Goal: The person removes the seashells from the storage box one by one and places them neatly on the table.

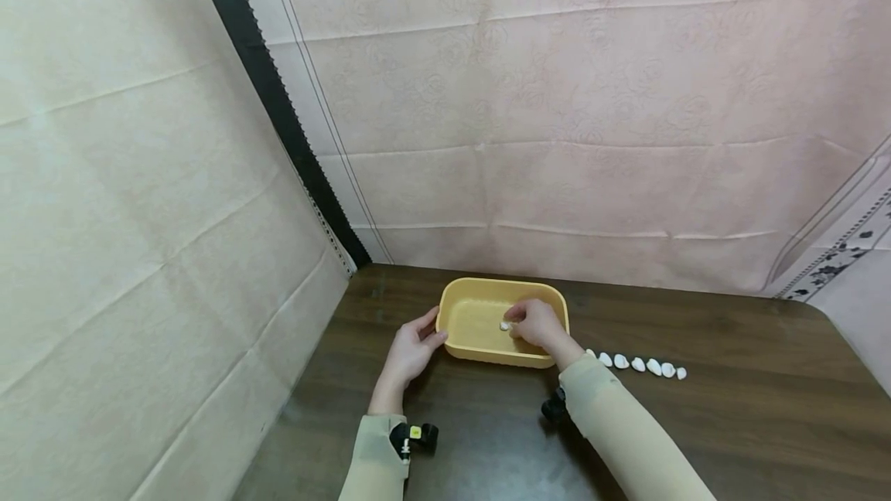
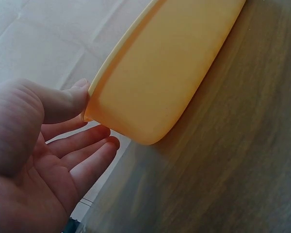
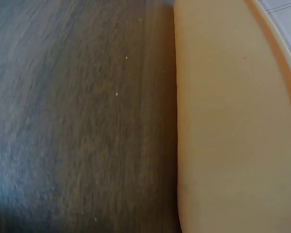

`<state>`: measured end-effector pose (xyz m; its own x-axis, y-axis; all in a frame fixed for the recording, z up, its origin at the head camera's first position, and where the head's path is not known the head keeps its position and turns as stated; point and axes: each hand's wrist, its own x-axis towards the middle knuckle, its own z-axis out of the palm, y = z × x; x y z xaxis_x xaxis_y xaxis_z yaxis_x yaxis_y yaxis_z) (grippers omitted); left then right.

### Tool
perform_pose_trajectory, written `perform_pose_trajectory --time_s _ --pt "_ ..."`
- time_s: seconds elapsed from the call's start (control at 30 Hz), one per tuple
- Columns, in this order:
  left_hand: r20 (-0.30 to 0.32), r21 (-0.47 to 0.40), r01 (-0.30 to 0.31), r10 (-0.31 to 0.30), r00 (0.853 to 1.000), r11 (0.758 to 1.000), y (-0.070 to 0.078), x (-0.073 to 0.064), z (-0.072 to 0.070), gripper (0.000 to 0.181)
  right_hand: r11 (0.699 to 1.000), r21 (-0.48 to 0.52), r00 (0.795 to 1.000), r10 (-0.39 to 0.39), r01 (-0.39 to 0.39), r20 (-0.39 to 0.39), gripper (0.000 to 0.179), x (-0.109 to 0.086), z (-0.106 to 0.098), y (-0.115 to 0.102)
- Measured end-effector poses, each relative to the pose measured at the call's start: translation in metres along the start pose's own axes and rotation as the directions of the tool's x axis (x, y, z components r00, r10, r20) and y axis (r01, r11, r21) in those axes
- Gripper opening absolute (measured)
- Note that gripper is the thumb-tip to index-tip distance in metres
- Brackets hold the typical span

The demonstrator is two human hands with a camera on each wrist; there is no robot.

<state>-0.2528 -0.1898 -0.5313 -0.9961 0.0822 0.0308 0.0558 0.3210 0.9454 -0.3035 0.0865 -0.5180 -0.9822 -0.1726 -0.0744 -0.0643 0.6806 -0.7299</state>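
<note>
A yellow plastic basin point(image 1: 473, 352) with rounded corners stands on the table. My left hand point(image 1: 409, 350) holds its left end; in the left wrist view the thumb lies against the rim, with the index finger behind it and the other fingers loosely spread below. My right hand point(image 1: 534, 323) reaches over the front right rim into the basin. At its thumb and index fingertips is a small white pebble point(image 1: 504, 325), low over the basin floor. The right wrist view has only the basin's outer wall point(image 3: 233, 121), with the hand itself out of sight.
Several white pebbles point(image 1: 637, 364) lie in a row on the dark wooden table point(image 1: 752, 393), right of the basin and partly behind the right forearm. Pale cloth walls point(image 1: 557, 138) rise behind the table and along its left side.
</note>
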Motion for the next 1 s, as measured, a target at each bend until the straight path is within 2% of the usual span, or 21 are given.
perform_pose_trajectory --time_s 0.43,1.0 --pt "-0.012 -0.002 0.000 0.000 1.000 1.000 0.0008 -0.0003 0.0010 0.054 0.996 -0.083 1.000 0.010 -0.010 -0.010 0.010 0.0002 -0.0010 -0.0024" --pt "-0.016 0.013 0.010 -0.010 1.000 1.000 0.0009 -0.0010 0.0016 0.054 0.998 -0.038 0.998 0.048 -0.047 0.027 0.013 0.0015 -0.0007 0.0018"
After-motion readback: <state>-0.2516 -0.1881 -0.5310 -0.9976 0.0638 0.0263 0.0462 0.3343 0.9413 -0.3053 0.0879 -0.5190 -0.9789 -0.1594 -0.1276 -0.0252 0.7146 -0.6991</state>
